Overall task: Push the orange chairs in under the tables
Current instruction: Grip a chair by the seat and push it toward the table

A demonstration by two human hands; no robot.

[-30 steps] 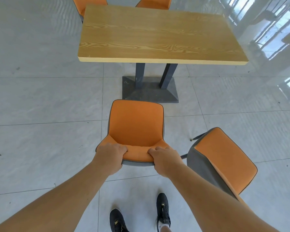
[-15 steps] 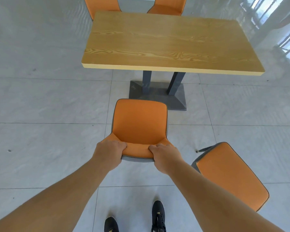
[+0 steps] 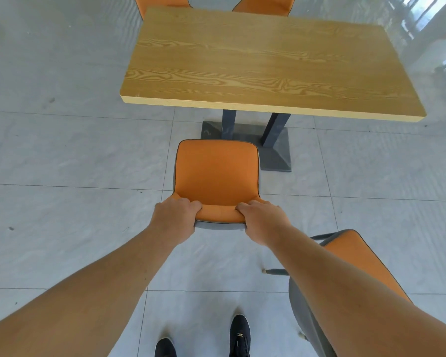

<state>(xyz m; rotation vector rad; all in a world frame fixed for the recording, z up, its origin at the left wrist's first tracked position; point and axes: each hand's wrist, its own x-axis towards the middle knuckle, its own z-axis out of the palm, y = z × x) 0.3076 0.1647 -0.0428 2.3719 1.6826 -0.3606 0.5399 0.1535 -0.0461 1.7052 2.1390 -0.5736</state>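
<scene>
Here, left hand (image 3: 175,219) and right hand (image 3: 263,222) clench the orange chair (image 3: 216,176) backrest mid-frame, short of the wooden table (image 3: 263,60); another chair (image 3: 355,256), lower right, is half-hidden by the forearm.

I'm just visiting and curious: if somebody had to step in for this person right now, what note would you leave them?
Left hand and right hand: both gripping the top of the backrest of the held orange chair, one at each end.
That chair stands on the tiled floor facing the wooden table, short of its near edge; not yet under it.
A second orange chair stands out on the right, beside the right arm, untouched.
Two far chairs show behind the table's far side.
Left to do: push the held chair in, then the one on the right.
</scene>
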